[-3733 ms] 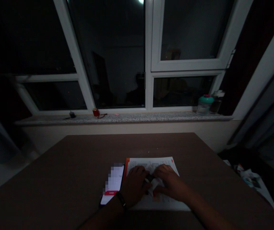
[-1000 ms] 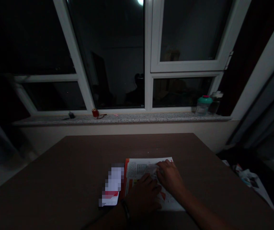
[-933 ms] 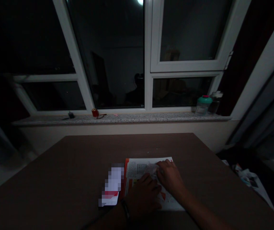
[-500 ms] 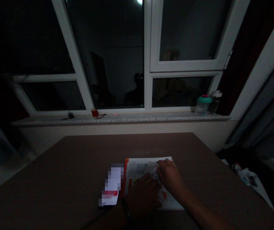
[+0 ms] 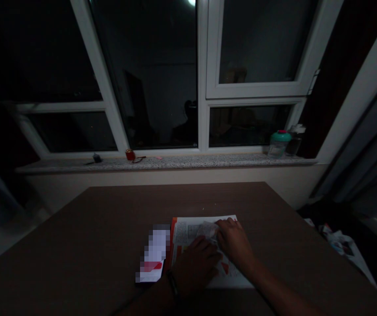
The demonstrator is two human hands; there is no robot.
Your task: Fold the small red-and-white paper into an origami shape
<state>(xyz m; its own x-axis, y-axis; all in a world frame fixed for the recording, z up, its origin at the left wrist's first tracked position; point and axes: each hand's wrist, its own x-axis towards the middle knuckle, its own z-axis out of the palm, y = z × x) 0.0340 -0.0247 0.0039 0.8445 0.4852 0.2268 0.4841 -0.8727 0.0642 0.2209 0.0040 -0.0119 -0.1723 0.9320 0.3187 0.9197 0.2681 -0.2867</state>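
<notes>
A booklet with printed pages and an orange left edge [image 5: 179, 235] lies on the brown table. On its upper part rests a thin, whitish see-through sheet [image 5: 207, 229], wrinkled, its exact kind unclear. My right hand [image 5: 234, 240] has its fingers curled closed at the right side of that sheet, pinching its edge. Stretched flat over the middle of the booklet is my left hand [image 5: 197, 262], a dark band on its wrist. Its fingertips reach the lower edge of the sheet. Shadow hides part of the left fingers.
A lit phone [image 5: 155, 252], its screen blurred out, lies left of the booklet on the table [image 5: 109, 219]. Behind, the window sill [image 5: 182, 161] holds a small red jar [image 5: 130, 154] and a green-lidded bottle [image 5: 279, 144]. Bags [image 5: 343, 245] lie right of the table.
My left hand has shifted very slightly, its fingertips moving a little left along the sheet. My right hand stays in place.
</notes>
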